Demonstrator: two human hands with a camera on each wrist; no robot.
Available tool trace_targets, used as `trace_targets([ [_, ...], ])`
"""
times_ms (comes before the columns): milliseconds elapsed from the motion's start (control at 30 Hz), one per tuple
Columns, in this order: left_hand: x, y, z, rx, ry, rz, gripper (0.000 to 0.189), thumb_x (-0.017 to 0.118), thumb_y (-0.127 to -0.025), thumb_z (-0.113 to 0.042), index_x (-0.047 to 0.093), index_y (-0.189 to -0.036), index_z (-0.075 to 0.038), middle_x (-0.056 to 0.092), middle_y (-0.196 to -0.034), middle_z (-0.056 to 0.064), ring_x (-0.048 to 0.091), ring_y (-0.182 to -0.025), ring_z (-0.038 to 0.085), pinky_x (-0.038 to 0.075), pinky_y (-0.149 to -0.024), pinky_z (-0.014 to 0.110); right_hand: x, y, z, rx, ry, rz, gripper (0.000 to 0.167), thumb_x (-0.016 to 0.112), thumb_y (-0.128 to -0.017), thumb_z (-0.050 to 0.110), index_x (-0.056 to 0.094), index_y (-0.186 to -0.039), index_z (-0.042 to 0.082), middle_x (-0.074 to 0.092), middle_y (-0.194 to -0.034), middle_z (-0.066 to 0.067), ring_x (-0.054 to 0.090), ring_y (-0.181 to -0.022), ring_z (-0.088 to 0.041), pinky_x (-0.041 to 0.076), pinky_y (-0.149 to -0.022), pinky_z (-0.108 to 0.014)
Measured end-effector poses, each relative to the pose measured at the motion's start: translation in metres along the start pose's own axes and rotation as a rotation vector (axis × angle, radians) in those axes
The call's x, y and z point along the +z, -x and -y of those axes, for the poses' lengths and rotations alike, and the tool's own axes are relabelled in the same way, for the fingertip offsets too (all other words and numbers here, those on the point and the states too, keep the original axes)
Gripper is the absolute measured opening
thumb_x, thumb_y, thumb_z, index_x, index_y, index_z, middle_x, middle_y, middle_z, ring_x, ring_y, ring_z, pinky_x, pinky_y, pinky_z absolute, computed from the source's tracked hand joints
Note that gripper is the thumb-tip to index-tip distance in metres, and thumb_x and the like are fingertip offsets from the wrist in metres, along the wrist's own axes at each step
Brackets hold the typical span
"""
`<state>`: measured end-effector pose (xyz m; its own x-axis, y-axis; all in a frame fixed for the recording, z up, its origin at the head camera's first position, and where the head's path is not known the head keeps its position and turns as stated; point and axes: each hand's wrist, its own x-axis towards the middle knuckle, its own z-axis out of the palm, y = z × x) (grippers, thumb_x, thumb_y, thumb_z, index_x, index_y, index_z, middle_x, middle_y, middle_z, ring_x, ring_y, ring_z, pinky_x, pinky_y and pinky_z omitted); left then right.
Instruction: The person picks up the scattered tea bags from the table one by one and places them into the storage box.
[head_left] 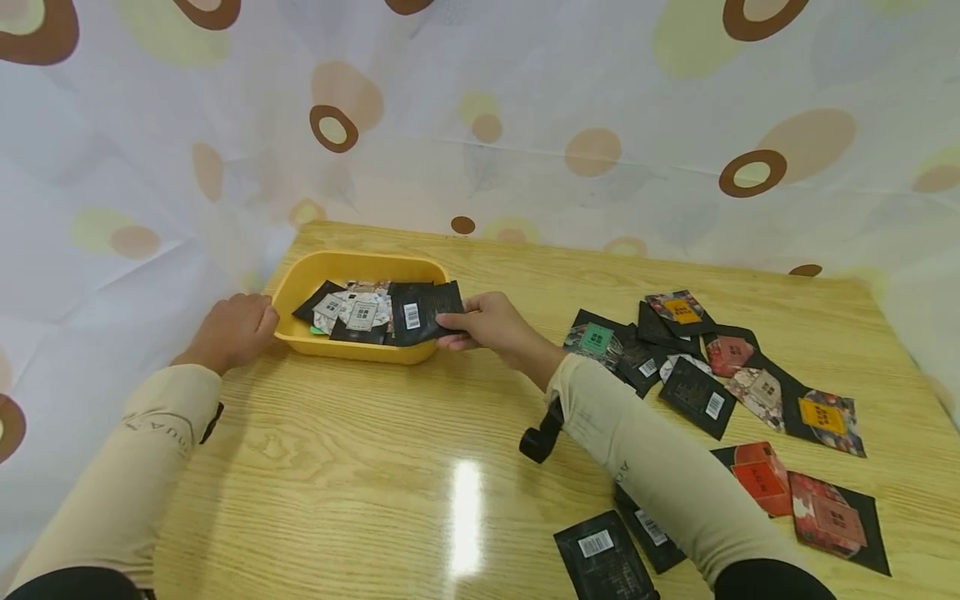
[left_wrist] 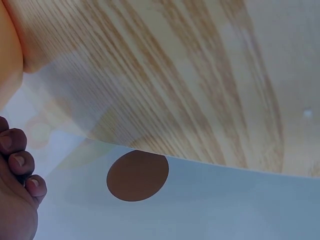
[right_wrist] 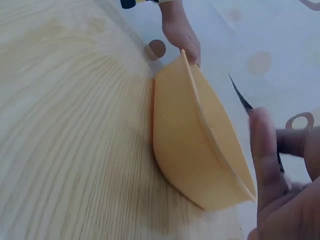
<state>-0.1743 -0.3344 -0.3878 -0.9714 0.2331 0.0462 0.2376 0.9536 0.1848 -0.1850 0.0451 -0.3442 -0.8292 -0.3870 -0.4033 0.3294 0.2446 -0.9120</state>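
Observation:
A yellow plastic basin point(head_left: 360, 352) stands at the back left of the table, with several black and patterned sachets point(head_left: 363, 315) in it. My right hand point(head_left: 498, 327) pinches a black sachet point(head_left: 420, 315) with a white barcode label, thumb on top, over the basin's right end. In the right wrist view this sachet point(right_wrist: 241, 97) appears edge-on above the rim. My left hand point(head_left: 238, 327) holds the basin's left rim, its fingers curled. The left wrist view shows these curled fingers point(left_wrist: 20, 160) beside the basin's wall point(left_wrist: 9, 55).
Loose sachets point(head_left: 699, 393) lie overlapping on the right of the wooden table point(head_left: 337, 467). Red sachets point(head_left: 832, 518) and black barcoded ones point(head_left: 606, 554) are nearer the front, some under my right forearm. A patterned cloth point(head_left: 540, 108) hangs behind the table and along its left side.

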Motion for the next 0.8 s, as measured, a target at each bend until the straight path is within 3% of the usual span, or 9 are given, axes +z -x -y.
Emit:
trace_targets([
  [100, 0.002, -0.002, -0.002, 0.001, -0.006, 0.0, 0.033, 0.026, -0.097, -0.019, 0.042, -0.07, -0.011, 0.048, -0.068, 0.008, 0.048, -0.063, 0.025, 0.036, -0.061, 0.038, 0.013, -0.011, 0.007, 0.049, -0.025, -0.013, 0.02, 0.064, -0.097, 0.016, 0.068, -0.097, -0.004, 0.069, -0.064, -0.001, 0.064, -0.051, -0.004, 0.054, -0.058, -0.019],
  [200, 0.002, -0.003, -0.002, 0.007, -0.004, -0.005, 0.033, 0.026, -0.097, -0.019, 0.042, -0.069, -0.011, 0.046, -0.066, 0.007, 0.046, -0.061, 0.025, 0.035, -0.059, 0.036, 0.03, -0.022, 0.014, 0.065, -0.043, -0.016, 0.034, 0.062, -0.097, 0.014, 0.062, -0.122, -0.009, 0.069, -0.063, -0.002, 0.064, -0.049, -0.004, 0.053, -0.054, -0.018],
  [267, 0.002, -0.004, -0.003, 0.01, 0.001, -0.011, 0.033, 0.026, -0.096, -0.019, 0.042, -0.069, -0.011, 0.047, -0.065, 0.007, 0.047, -0.061, 0.025, 0.035, -0.059, 0.037, 0.041, -0.029, 0.019, 0.067, -0.059, -0.008, 0.052, 0.059, -0.099, 0.011, 0.043, -0.144, -0.009, 0.075, -0.075, -0.009, 0.068, -0.053, -0.007, 0.056, -0.059, -0.02],
  [333, 0.003, -0.005, -0.003, 0.015, 0.002, -0.013, 0.033, 0.027, -0.096, -0.019, 0.042, -0.069, -0.012, 0.048, -0.066, 0.007, 0.049, -0.062, 0.026, 0.037, -0.06, 0.038, 0.05, -0.037, 0.022, 0.066, -0.093, 0.009, 0.065, 0.055, -0.099, 0.006, 0.023, -0.155, -0.004, 0.077, -0.095, -0.018, 0.076, -0.07, -0.015, 0.058, -0.067, -0.022],
  [467, 0.005, -0.006, -0.002, 0.021, 0.007, -0.012, 0.033, 0.027, -0.097, -0.02, 0.043, -0.069, -0.013, 0.052, -0.069, 0.008, 0.053, -0.068, 0.027, 0.04, -0.064, 0.043, 0.056, -0.046, 0.022, 0.053, -0.145, 0.063, 0.066, 0.049, -0.1, -0.001, 0.016, -0.157, -0.001, 0.06, -0.137, -0.024, 0.069, -0.116, -0.025, 0.057, -0.085, -0.025],
  [533, 0.006, -0.006, -0.002, 0.024, 0.015, -0.015, 0.032, 0.028, -0.096, -0.02, 0.043, -0.069, -0.013, 0.051, -0.068, 0.007, 0.053, -0.067, 0.027, 0.04, -0.063, 0.042, 0.052, -0.046, 0.018, 0.019, -0.123, 0.085, 0.064, 0.047, -0.101, 0.0, 0.017, -0.157, -0.001, 0.053, -0.145, -0.023, 0.062, -0.126, -0.027, 0.055, -0.092, -0.028],
  [633, 0.005, -0.007, -0.001, 0.03, 0.014, -0.025, 0.032, 0.027, -0.096, -0.019, 0.042, -0.068, -0.013, 0.047, -0.065, 0.006, 0.049, -0.063, 0.024, 0.036, -0.061, 0.038, 0.035, -0.033, 0.01, -0.058, -0.001, 0.118, 0.061, 0.048, -0.101, 0.001, 0.022, -0.156, -0.001, 0.055, -0.144, -0.023, 0.062, -0.127, -0.03, 0.054, -0.097, -0.034],
  [800, 0.009, -0.007, -0.001, 0.044, 0.009, -0.042, 0.033, 0.026, -0.097, -0.017, 0.041, -0.067, -0.012, 0.043, -0.062, 0.005, 0.045, -0.059, 0.023, 0.032, -0.058, 0.034, -0.03, 0.013, -0.009, -0.202, 0.385, 0.142, 0.053, 0.052, -0.098, -0.001, 0.038, -0.149, -0.004, 0.063, -0.129, -0.026, 0.067, -0.115, -0.037, 0.056, -0.093, -0.042],
])
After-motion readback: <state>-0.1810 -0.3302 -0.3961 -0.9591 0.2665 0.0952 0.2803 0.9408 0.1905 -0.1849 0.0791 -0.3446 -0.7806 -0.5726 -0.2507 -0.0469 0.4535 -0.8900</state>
